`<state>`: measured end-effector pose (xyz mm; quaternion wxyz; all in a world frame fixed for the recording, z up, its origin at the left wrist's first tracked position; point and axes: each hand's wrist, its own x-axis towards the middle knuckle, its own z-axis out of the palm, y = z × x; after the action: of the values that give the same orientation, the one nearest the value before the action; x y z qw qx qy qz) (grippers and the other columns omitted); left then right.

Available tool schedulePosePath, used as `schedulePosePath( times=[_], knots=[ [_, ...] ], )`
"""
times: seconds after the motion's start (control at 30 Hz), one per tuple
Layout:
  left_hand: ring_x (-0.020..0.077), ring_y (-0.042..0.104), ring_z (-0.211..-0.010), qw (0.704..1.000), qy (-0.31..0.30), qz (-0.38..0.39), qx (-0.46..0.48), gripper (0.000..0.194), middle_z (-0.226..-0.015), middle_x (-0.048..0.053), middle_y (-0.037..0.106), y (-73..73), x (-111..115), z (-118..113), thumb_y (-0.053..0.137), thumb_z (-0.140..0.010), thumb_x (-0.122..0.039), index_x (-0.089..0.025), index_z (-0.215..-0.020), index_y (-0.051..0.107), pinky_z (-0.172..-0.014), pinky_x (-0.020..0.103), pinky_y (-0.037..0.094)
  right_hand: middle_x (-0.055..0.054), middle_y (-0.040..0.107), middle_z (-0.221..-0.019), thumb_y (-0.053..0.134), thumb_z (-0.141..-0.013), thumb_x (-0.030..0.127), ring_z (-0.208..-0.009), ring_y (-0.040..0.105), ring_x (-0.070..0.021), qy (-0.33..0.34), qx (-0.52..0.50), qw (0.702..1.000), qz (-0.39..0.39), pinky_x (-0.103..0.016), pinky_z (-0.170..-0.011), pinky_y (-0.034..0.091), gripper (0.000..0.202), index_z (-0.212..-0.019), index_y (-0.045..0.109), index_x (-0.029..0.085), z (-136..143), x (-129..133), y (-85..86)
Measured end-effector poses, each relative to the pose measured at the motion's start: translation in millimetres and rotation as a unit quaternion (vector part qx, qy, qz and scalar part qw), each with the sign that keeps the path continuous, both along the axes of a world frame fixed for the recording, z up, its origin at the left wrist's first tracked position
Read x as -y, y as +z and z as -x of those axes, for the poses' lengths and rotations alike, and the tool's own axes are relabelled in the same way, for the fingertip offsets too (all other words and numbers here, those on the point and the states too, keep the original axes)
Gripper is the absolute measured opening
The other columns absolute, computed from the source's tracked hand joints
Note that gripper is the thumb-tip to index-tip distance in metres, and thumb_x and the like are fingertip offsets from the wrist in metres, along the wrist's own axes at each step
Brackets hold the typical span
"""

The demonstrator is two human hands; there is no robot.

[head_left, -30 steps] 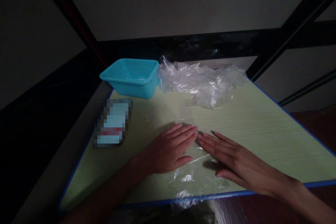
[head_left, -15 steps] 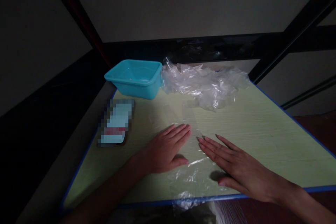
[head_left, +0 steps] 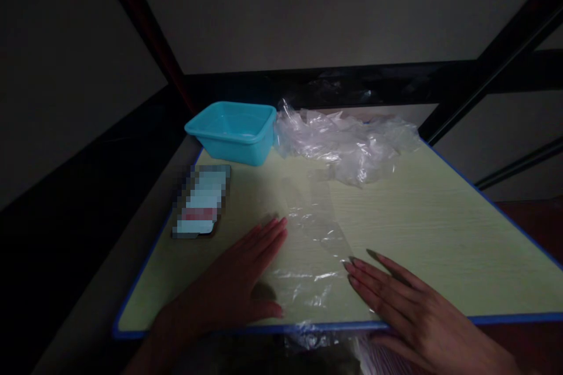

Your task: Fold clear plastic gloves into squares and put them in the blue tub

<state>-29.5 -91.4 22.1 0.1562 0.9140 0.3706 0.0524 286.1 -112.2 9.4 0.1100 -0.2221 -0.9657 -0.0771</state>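
A clear plastic bag lies spread on the pale wood-grain table, its lower end hanging over the front edge. My left hand rests flat at the bag's left side, fingers stretched out and pointing away from me. At the right side, my right hand has its fingers extended, the tips touching or close to the bag's edge. Neither hand grips anything. The film is so transparent that parts of its outline are hard to make out.
A turquoise plastic basin stands at the back left. Beside it sits a heap of crumpled clear plastic bags. A phone with a blurred screen lies near the left edge. Blue trim borders the table, with a wall behind.
Both hands have moved toward me and farther apart, left hand leftward, right hand rightward. More of the flattened bag shows between them. The camera view has shifted slightly.
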Motion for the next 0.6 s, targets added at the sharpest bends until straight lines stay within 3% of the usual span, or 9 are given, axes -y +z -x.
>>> schedulePosePath(
  times=[0.1, 0.23, 0.47, 0.6],
  knots=[
    [0.0299, 0.014, -0.138, 1.000, 0.001, 0.009, 0.003, 0.115, -0.151, 0.015, 0.010, -5.2, 8.0, -0.1, 0.065, -0.068, -0.059, -0.022, -0.143, -0.013, -0.110, 0.046, 0.023, -0.009, 0.063, -0.118, 0.049, -0.090, 0.031, -0.115, 0.054, -0.0204, 0.011, -0.042, 0.998, -0.033, -0.037, -0.101, 0.042, 0.038, -0.120, 0.056, 0.009, 5.3, 2.2, -0.2],
    [0.0313, 0.017, -0.137, 1.000, 0.001, 0.006, 0.008, 0.121, -0.151, 0.016, 0.013, -4.8, 18.5, 2.2, 0.067, -0.061, -0.064, -0.020, -0.144, -0.009, -0.110, 0.047, 0.024, -0.007, 0.067, -0.112, 0.047, -0.091, 0.032, -0.108, 0.059, -0.0190, 0.014, -0.080, 0.996, -0.026, -0.034, -0.092, 0.050, 0.041, -0.125, 0.052, 0.010, 10.2, 0.8, 2.9],
    [0.0299, 0.017, -0.138, 1.000, 0.019, -0.022, 0.008, 0.110, -0.151, 0.013, 0.014, -11.4, 32.2, -4.2, 0.071, -0.068, -0.041, -0.020, -0.145, -0.005, -0.109, 0.046, 0.028, -0.008, 0.062, -0.120, 0.044, -0.090, 0.020, -0.112, 0.057, -0.0177, 0.029, -0.073, 0.997, 0.016, -0.032, -0.091, 0.051, 0.049, -0.137, 0.037, 0.011, 7.6, -11.4, 4.1],
    [0.0291, 0.016, -0.138, 0.999, 0.029, -0.018, -0.001, 0.104, -0.152, 0.013, 0.014, -15.9, 34.5, -7.8, 0.069, -0.068, -0.035, -0.019, -0.145, 0.001, -0.110, 0.045, 0.026, -0.009, 0.059, -0.124, 0.045, -0.089, 0.020, -0.119, 0.051, -0.0174, 0.041, -0.054, 0.997, 0.043, -0.033, -0.094, 0.049, 0.047, -0.135, 0.040, 0.011, 5.0, -16.0, 5.7]
  ],
)
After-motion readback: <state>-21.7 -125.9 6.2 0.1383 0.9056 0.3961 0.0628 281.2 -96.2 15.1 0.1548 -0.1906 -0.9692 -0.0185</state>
